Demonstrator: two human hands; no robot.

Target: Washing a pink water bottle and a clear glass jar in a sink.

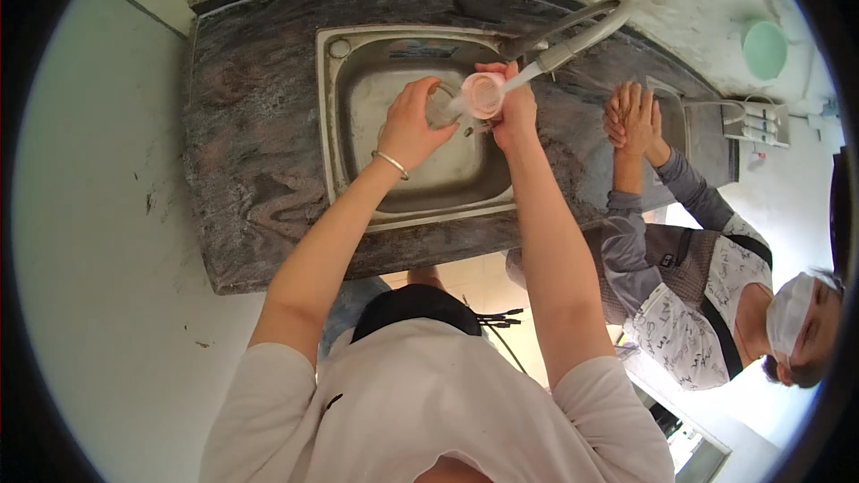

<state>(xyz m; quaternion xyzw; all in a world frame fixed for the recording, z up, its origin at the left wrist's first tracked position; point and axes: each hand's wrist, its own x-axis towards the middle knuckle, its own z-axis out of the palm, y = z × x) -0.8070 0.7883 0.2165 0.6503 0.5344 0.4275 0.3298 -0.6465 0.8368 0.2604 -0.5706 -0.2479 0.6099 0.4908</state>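
Observation:
My left hand point(414, 123) is curled around a clear round cup or jar point(438, 108) over the sink point(326, 125). In my right hand point(516, 110) is a pink round cup point(484, 96), its mouth turned toward me. The two vessels are side by side, nearly touching. From the faucet point(562, 52) at the back right, whitish water runs down by the pink cup and my right fingers. Splashing water blurs the gap between the vessels, so I cannot tell how full either one is.
A dark marbled counter point(250, 152) surrounds the sink. To the right, a person point(716, 295) in a mask stands with hands point(635, 116) pressed together over the counter near a second sink point(673, 121). A green basin point(764, 49) hangs on the wall.

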